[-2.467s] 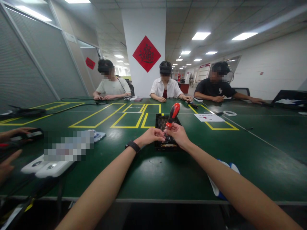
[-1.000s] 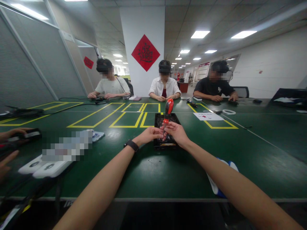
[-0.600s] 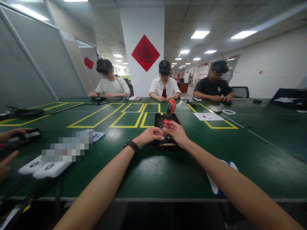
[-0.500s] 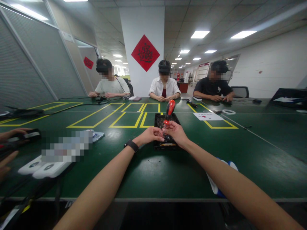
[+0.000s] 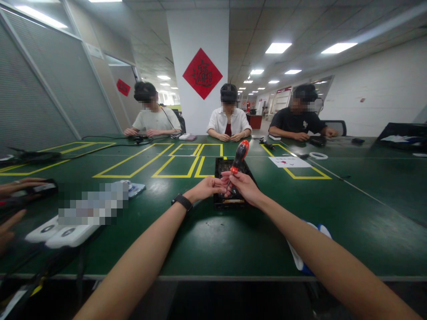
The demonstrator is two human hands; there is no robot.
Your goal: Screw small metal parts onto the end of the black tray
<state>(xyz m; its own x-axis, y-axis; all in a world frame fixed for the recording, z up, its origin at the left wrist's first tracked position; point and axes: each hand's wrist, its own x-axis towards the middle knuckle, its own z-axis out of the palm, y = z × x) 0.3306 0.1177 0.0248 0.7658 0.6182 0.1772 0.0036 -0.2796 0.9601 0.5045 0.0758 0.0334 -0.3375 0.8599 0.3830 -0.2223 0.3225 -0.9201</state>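
A screwdriver [image 5: 240, 155] with a red and black handle is held near the lower end of its handle by my right hand [image 5: 247, 186]. Its handle points up and leans to the right; the thin shaft runs down between my hands. My left hand [image 5: 209, 186], with a black band on its wrist, is closed in a pinch beside the shaft's lower end. What those fingers hold, if anything, is too small to make out. Both hands are over a black open box [image 5: 220, 206] on the green table [image 5: 200, 249]. My hands hide much of its dark contents.
White devices [image 5: 66, 235], partly blurred out, lie to the left with cables. Another person's hands [image 5: 20, 186] are at the left edge. A blue and white object [image 5: 300, 260] lies under my right forearm. Paper [image 5: 289, 162] and a white ring [image 5: 318, 155] are beyond; three people sit opposite.
The screwdriver handle has tilted further right, and its shaft has shifted slightly with my right hand. My left fingers have moved a little. Across the table, the right-hand person's hand has moved outward.
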